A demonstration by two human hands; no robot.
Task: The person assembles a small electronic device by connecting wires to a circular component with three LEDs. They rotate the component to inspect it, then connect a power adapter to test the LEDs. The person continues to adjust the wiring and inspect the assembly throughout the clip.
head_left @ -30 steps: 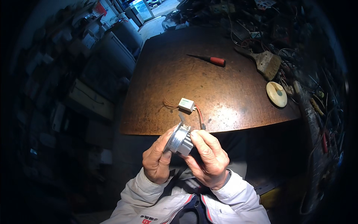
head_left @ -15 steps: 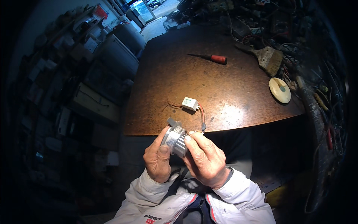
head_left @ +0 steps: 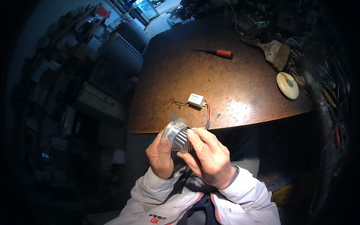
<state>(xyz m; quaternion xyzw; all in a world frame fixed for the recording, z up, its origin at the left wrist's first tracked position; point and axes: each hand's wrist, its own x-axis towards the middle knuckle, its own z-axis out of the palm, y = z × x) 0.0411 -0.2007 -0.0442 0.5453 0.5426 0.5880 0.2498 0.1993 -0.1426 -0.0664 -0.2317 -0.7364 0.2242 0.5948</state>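
Between my two hands, just off the table's near edge, is a round LED downlight (head_left: 180, 140) with a finned metal heat sink and a spring clip on its rim. My left hand (head_left: 160, 155) grips the rim, thumb on the near side. My right hand (head_left: 210, 157) has its fingers and thumb on the finned back. A small white LED driver box (head_left: 196, 100) lies on the table beyond. From its right end a red-brown cable runs to a dark connector (head_left: 208, 123) at the table edge, close to my right fingers; thin loose wires leave its left end.
On the brown wooden table (head_left: 165, 75) lies a red-handled screwdriver (head_left: 224, 54). A wide brush (head_left: 276, 55) and a cream round lid-like disc (head_left: 287, 86) sit at the right edge, beside a heap of cables and tools. Cluttered shelves (head_left: 75, 41) stand at the left.
My right thumb has shifted lower on the heat sink, and the downlight is turned so more of its fins show. The table and everything on it sit slightly farther right and up in view.
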